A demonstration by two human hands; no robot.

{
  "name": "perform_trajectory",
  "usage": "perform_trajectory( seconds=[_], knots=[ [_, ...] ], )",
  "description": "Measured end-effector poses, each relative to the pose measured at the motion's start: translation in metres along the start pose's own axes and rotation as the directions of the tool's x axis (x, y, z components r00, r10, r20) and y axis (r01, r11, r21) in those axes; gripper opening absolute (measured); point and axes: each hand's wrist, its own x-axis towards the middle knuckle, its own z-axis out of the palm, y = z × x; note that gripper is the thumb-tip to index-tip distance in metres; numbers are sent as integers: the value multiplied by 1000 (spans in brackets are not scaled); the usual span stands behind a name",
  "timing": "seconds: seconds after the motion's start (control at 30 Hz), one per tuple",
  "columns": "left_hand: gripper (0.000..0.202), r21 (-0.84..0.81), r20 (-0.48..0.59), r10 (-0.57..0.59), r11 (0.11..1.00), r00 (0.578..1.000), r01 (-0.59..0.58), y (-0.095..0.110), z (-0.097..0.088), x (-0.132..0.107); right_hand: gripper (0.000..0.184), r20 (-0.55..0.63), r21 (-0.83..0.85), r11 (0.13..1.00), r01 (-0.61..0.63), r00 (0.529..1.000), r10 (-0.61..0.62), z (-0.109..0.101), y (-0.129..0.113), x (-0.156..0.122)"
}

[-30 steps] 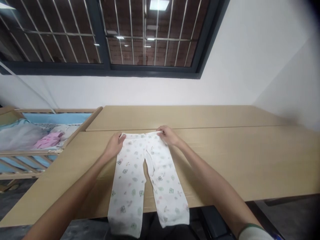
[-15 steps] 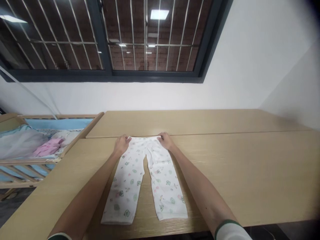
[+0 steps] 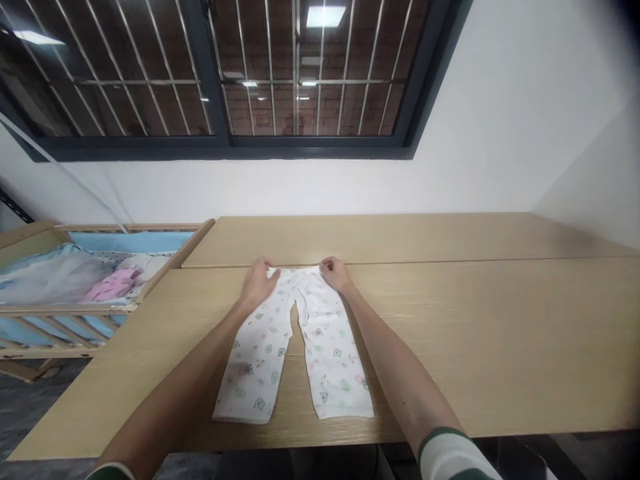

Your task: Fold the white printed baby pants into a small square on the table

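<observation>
Left hand [image 3: 260, 283] and right hand [image 3: 335, 273] are both pinched nearly closed. Under them there's a wide light-wood tabletop [image 3: 475, 333], slatted wooden crib [image 3: 65, 311] off its left side. Then the white cloth pants with little green and pink prints [image 3: 333, 343], lying flat on the tabletop, a waistband corner in each hand. Smallest: crumpled pink cloth [image 3: 111, 285] in the crib.

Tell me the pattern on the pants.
Small green and pink motifs on white pants; head view.
</observation>
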Motion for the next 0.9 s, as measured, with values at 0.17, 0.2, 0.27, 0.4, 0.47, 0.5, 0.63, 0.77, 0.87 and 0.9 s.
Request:
perform_trajectory(
  seconds=[0.17,0.2,0.27,0.4,0.47,0.5,0.63,0.77,0.87,0.9],
  knots=[
    [32,-150,411,342,940,845,-307,61,-3,-115,19,-18,12,999,-33,999,33,0,1,-1],
    [33,-160,477,405,913,780,-376,71,0,-140,19,-22,11,999,-38,999,39,-1,1,-1],
    [37,-122,533,476,861,699,-493,87,10,-182,19,-27,11,999,-46,999,46,-2,1,-3],
    [44,-49,592,446,851,671,-523,107,36,-221,22,-31,22,998,-51,998,51,-3,1,-5],
    [47,-11,606,386,878,695,-478,113,45,-224,23,-29,33,998,-52,998,53,-5,0,-6],
    [48,1,613,361,889,703,-458,116,47,-224,23,-27,40,998,-53,998,54,-5,-1,-6],
    [46,12,633,333,899,699,-438,124,47,-224,23,-10,80,995,-54,998,55,-8,-5,-7],
    [38,-23,624,367,891,690,-453,123,45,-225,21,-5,137,989,-62,998,63,-9,-9,-9],
    [29,-32,612,346,909,711,-415,118,39,-224,21,-12,192,978,-80,996,84,-11,-13,-11],
    [25,-45,606,330,923,724,-382,115,36,-223,21,-11,212,973,-89,996,93,-13,-15,-12]
  ],
)
